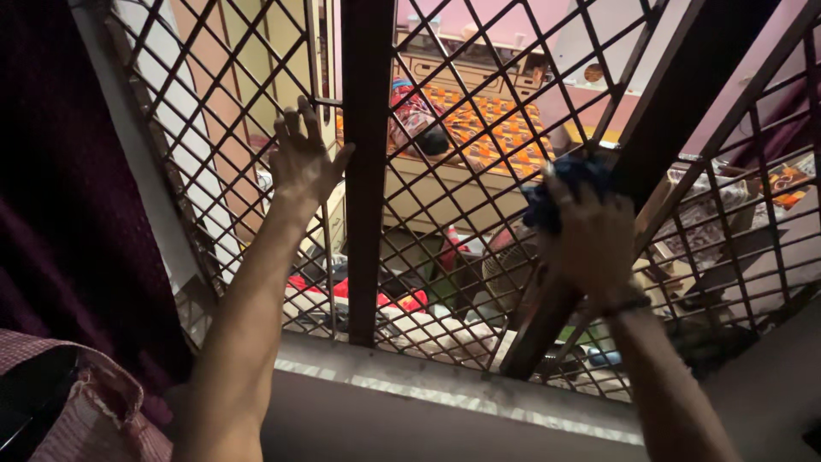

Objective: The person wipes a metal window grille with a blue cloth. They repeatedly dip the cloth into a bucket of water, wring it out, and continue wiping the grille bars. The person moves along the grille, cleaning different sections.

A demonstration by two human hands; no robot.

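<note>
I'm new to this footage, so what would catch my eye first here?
A dark diamond-lattice metal grille fills the view. The left hand presses flat on it beside a thick upright bar, while the right hand pushes a dark blue cloth against a slanted bar. Behind shows an orange patterned bed.

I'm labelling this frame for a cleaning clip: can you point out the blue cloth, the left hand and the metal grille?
blue cloth (571, 184), head view, on its bunched top.
left hand (304, 162), head view, back of the hand.
metal grille (368, 171), head view, on the dark upright bar.
</note>
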